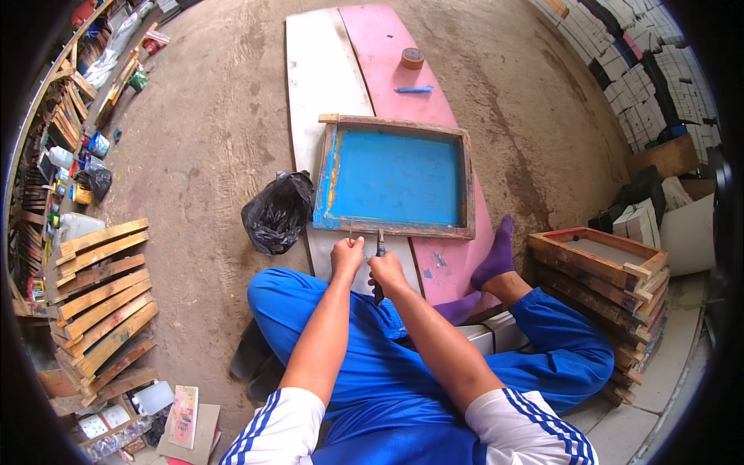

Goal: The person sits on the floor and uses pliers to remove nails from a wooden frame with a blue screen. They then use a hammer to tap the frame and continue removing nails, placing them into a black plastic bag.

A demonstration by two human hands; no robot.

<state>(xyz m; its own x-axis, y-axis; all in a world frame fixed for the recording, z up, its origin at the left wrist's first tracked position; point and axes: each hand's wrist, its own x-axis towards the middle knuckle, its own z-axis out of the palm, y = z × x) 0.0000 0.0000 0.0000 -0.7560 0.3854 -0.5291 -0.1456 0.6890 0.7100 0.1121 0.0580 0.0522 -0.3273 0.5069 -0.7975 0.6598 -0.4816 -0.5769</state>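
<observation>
A wooden screen-printing frame (394,231) with blue mesh lies flat on the pink and white board before me. My right hand (387,273) is wrapped round dark-handled pliers (380,245), whose tip reaches the frame's near edge. Just to the left, my left hand (346,256) has its fingers pinched together close to that same edge. Whatever sits between those fingertips is too small to name. Beyond the frame, a blue cutter knife (414,90) and a roll of brown tape (412,58) rest on the pink part.
A black plastic bag (277,213) stands open left of the frame. Stacked wooden frames (597,267) rise beside my right knee. On the left are piled wooden frames (105,298), with bottles and tubs behind. White stacks (651,70) line the far right.
</observation>
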